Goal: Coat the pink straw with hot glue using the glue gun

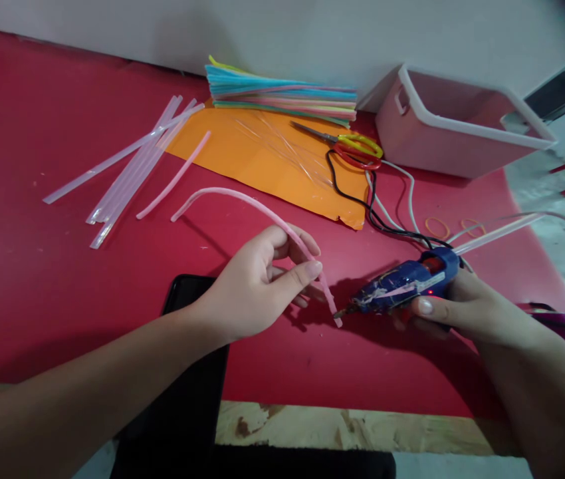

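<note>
Between the thumb and fingers of my left hand (262,286) is a curved pink pipe cleaner (257,201). Its long end arches away to the left, and its short end points down to the right. My right hand (472,309) grips a blue glue gun (405,286) with a small red light lit on its side. The nozzle touches or nearly touches the short end of the pipe cleaner. A clear glue stick (499,233) sticks out of the gun's back. A shorter pink pipe cleaner (175,174) lies on the red table.
Several glue sticks (135,159) lie at the left. An orange envelope (262,150) carries scissors (347,145) and a bundle of coloured pipe cleaners (282,96). A pink bin (427,143) stands back right. Cables (377,213), rubber bands (437,228) and a black flat object (190,372) lie nearby.
</note>
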Available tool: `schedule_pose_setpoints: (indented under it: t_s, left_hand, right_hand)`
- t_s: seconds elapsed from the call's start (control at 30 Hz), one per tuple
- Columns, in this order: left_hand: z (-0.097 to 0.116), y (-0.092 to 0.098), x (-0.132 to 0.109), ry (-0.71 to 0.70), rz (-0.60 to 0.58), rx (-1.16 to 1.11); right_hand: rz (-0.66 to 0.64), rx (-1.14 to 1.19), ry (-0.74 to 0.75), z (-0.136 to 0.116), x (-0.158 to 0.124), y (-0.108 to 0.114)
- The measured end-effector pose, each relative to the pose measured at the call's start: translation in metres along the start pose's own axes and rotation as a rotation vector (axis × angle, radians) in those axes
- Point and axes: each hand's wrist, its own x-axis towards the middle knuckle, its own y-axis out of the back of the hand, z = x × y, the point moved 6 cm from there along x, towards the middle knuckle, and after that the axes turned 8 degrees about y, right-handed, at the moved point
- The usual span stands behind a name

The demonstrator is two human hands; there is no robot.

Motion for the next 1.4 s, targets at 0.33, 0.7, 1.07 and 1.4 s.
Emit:
schedule_pose_setpoints:
  t_s: [0.33, 0.7, 1.07, 1.4]
  left_hand:
    - [0.0041, -0.0003, 0.0013, -0.027, 0.03, 0.084]
    - [-0.0002, -0.0028, 0.0008, 0.014, -0.016, 0.095]
    - [0.0006, -0.0045, 0.0004, 0.025, -0.029, 0.087]
    - [-0.0027, 0.004, 0.0028, 0.04, 0.098, 0.077]
  right_hand:
    - [0.0, -0.018, 0.007, 0.0024, 0.0003, 0.0]
    - [0.028, -0.061, 0.022, 0.0016, -0.0019, 0.0023]
    - [0.016, -0.011, 0.024, 0.0003, -0.0013, -0.0004]
    - [0.152, 0.059, 0.093, 0.0071, -0.0059, 0.0076]
